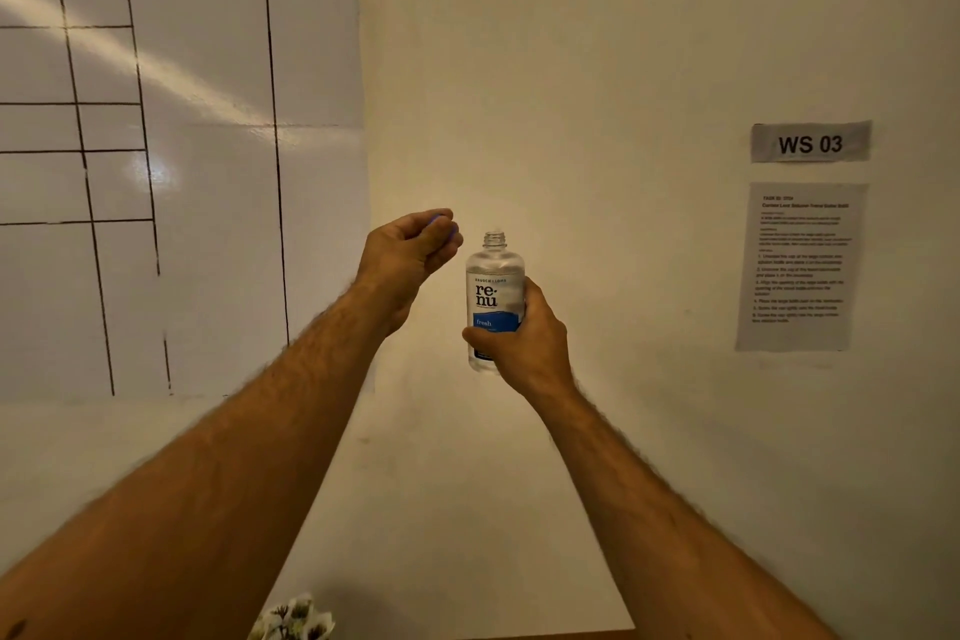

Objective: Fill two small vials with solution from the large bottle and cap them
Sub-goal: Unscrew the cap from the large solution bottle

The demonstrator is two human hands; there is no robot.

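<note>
Fingers of the right hand [524, 343] are wrapping round the lower half of the large clear plastic bottle [493, 296] with the white and blue label, holding it upright in the air in front of the cream wall [597, 94]. Its threaded neck is standing bare, with no cap on it. The left hand [410, 250] is hovering just beside the bottle's neck, to its left and apart from it, with its fingers curled in on a small blue cap [441, 224], of which only slivers are showing between the fingertips. On the wall to the right, a grey label [810, 143] reading "WS 03" is hanging above a printed instruction sheet [800, 265]. To the left, a glossy white board [182, 146] ruled with dark lines is catching a streak of light. At the bottom edge, some white flowers [293, 621] are showing.
</note>
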